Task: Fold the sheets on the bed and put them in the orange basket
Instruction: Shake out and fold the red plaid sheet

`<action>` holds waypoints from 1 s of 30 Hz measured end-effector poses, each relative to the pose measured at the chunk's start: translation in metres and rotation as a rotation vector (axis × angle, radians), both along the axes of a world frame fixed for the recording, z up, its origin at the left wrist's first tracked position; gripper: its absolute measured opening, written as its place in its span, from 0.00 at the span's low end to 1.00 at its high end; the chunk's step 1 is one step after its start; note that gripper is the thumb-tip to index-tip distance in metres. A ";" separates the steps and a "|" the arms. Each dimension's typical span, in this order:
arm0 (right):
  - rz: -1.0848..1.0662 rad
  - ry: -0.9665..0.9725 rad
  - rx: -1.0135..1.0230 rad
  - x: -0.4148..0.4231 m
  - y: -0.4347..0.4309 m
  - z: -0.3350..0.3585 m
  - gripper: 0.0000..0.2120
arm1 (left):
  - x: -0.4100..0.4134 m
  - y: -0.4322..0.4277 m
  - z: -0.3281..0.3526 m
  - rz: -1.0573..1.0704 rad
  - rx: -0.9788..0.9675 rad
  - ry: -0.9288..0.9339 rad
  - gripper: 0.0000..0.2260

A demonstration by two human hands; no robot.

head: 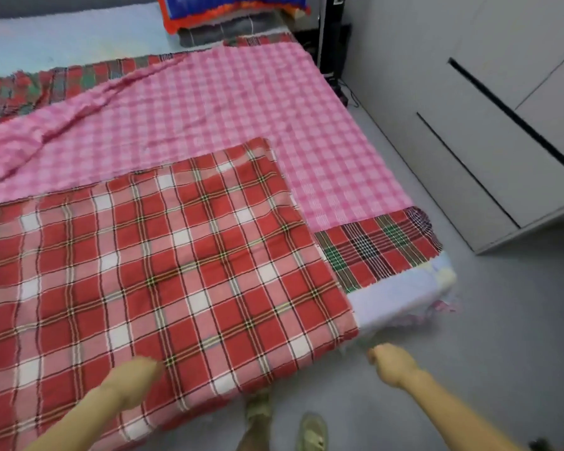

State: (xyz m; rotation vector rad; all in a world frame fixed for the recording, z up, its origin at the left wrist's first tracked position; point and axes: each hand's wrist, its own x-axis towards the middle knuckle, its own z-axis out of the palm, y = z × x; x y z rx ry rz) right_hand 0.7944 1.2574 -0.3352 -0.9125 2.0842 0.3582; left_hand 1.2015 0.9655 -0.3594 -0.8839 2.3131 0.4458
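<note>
A red and white plaid sheet (163,262) lies flat over the near half of the bed, its front edge hanging off the mattress. Under it spreads a pink checked sheet (228,115), wrinkled toward the left. Beneath both, a red and green tartan sheet (378,245) shows at the near right corner and along the far left. My left hand (137,375) rests on the plaid sheet near its front edge; the fingers are blurred. My right hand (389,362) is curled beside the bed's near right corner, past the plaid sheet's edge; I cannot tell if it pinches cloth. No orange basket is in view.
A pale blue mattress (398,297) carries the sheets. Folded cloths and a blue and orange pillow (235,11) are stacked at the far end. Grey cabinets (489,131) stand to the right across a strip of grey floor (502,346). My sandalled feet (310,431) stand at the bed's edge.
</note>
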 end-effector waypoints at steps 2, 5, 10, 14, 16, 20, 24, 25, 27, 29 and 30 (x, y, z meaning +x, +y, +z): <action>-0.184 0.013 -0.049 -0.001 -0.008 -0.004 0.13 | -0.057 -0.017 0.010 -0.185 -0.022 -0.015 0.14; -0.415 0.053 -0.137 -0.003 -0.020 -0.039 0.14 | -0.155 -0.042 -0.007 -0.454 -0.102 0.199 0.14; -0.714 0.063 -0.391 -0.015 -0.059 -0.090 0.08 | -0.299 -0.043 -0.041 -0.672 -0.110 0.506 0.05; -0.706 0.158 -0.415 -0.032 -0.077 -0.128 0.11 | -0.394 -0.034 -0.082 -0.828 -0.164 0.503 0.11; -0.696 0.158 -0.390 -0.039 -0.080 -0.141 0.12 | -0.422 -0.023 -0.097 -0.895 -0.161 0.439 0.12; -0.636 0.098 -0.367 -0.052 -0.081 -0.150 0.10 | -0.456 -0.010 -0.112 -1.018 -0.192 0.327 0.12; -0.640 0.091 -0.440 -0.063 -0.068 -0.153 0.10 | -0.472 -0.011 -0.118 -1.022 -0.203 0.255 0.07; -0.647 0.098 -0.440 -0.065 -0.063 -0.154 0.09 | -0.472 -0.010 -0.121 -1.025 -0.208 0.271 0.05; -0.642 0.079 -0.377 -0.067 -0.060 -0.155 0.09 | -0.476 -0.007 -0.125 -1.051 -0.181 0.241 0.04; -0.614 0.066 -0.278 -0.072 -0.065 -0.155 0.09 | -0.480 -0.005 -0.128 -1.039 -0.110 0.134 0.06; -0.558 0.088 -0.224 -0.075 -0.070 -0.154 0.09 | -0.482 -0.006 -0.128 -0.984 -0.077 0.126 0.08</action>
